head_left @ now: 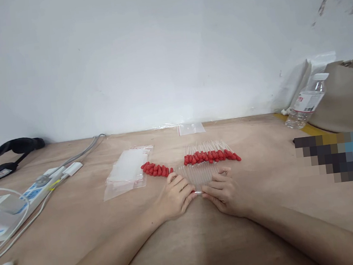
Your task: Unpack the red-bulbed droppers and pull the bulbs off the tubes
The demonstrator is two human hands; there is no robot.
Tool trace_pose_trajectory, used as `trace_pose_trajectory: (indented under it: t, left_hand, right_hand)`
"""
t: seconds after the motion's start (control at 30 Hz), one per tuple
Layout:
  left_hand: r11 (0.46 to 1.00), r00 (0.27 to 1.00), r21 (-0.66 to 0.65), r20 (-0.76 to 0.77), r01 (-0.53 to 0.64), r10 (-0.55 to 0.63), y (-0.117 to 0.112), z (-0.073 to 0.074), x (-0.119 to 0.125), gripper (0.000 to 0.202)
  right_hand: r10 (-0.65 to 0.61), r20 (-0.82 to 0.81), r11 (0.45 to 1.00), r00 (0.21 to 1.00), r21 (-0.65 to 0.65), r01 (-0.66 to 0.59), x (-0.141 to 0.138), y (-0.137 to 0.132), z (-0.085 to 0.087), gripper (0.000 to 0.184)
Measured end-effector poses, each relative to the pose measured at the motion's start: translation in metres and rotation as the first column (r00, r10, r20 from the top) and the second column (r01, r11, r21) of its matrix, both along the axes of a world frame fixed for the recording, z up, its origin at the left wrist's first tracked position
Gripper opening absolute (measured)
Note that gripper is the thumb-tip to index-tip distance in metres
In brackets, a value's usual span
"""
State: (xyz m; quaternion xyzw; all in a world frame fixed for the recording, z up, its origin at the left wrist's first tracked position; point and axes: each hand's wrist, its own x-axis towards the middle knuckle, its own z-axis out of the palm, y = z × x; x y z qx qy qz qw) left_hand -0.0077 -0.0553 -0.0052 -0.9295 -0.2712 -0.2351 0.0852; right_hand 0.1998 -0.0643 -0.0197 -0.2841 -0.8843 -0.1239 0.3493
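Note:
Both my hands rest on a wooden table (268,207), side by side. My left hand (174,195) and my right hand (223,191) curl their fingers around the near ends of a row of clear glass tubes (198,176) lying flat between them. To the left of the tubes sits a small heap of loose red rubber bulbs (156,169). Behind the tubes lies a row of droppers with red bulbs fitted (211,155).
A stack of clear zip bags (126,172) lies left of the bulbs, another bag (191,128) by the wall. A power strip with cables (35,191) and a black strap (7,158) sit far left. A water bottle (307,101) and a tan bag (347,96) stand right.

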Motion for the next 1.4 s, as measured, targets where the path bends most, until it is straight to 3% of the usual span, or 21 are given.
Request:
trace_pose_trajectory:
  t: [0.2, 0.43, 0.6, 0.77, 0.97, 1.13, 1.2, 1.27, 1.3, 1.33, 1.4]
  left_hand:
    - [0.999, 0.997, -0.045, -0.078, -0.003, -0.001, -0.002, 0.006, -0.001, 0.023]
    - [0.994, 0.998, -0.104, -0.063, -0.016, 0.009, -0.005, 0.003, -0.010, 0.025]
    - [0.965, 0.964, -0.167, 0.144, -0.200, 0.225, 0.011, 0.013, -0.043, 0.022]
    - [0.859, 0.785, -0.170, 0.350, -0.484, 0.511, 0.050, 0.033, -0.088, 0.017]
    - [0.822, 0.774, -0.222, 0.279, -0.524, 0.569, 0.089, 0.021, -0.121, 0.007]
    - [0.802, 0.751, -0.165, 0.284, -0.574, 0.596, 0.086, 0.021, -0.114, 0.017]
    - [0.802, 0.741, -0.106, 0.327, -0.588, 0.587, 0.075, 0.025, -0.101, 0.019]
    - [0.841, 0.788, -0.034, 0.330, -0.540, 0.520, 0.059, 0.028, -0.082, 0.018]
    - [0.881, 0.842, -0.017, 0.286, -0.474, 0.458, 0.049, 0.027, -0.071, 0.017]
    - [0.947, 0.938, -0.003, 0.136, -0.320, 0.318, 0.039, 0.026, -0.061, 0.018]
    - [0.988, 0.989, -0.022, -0.003, -0.150, 0.150, 0.021, 0.023, -0.044, 0.019]
  right_hand:
    - [-0.039, 0.042, 0.992, 0.998, 0.118, 0.034, 0.005, -0.003, -0.002, 0.017]
    - [-0.046, 0.060, 0.980, 0.997, 0.195, 0.034, 0.025, -0.005, -0.003, 0.020]
    - [-0.251, -0.131, 0.955, 0.959, 0.131, 0.267, 0.047, 0.009, 0.007, 0.015]
    - [-0.443, -0.161, 0.894, 0.882, -0.004, 0.448, 0.054, 0.022, 0.002, 0.019]
    - [-0.480, -0.101, 0.877, 0.872, -0.016, 0.481, 0.049, 0.021, -0.009, 0.024]
    - [-0.527, -0.076, 0.849, 0.847, -0.010, 0.528, 0.049, 0.017, -0.012, 0.022]
    - [-0.542, -0.068, 0.840, 0.837, -0.025, 0.542, 0.048, 0.017, -0.013, 0.023]
    - [-0.546, -0.063, 0.838, 0.835, -0.033, 0.545, 0.047, 0.017, -0.012, 0.024]
    - [-0.548, -0.062, 0.837, 0.834, -0.033, 0.547, 0.046, 0.017, -0.012, 0.024]
    - [-0.548, -0.058, 0.836, 0.834, -0.033, 0.547, 0.045, 0.017, -0.012, 0.024]
    - [-0.541, -0.042, 0.841, 0.840, -0.032, 0.540, 0.044, 0.016, -0.011, 0.024]
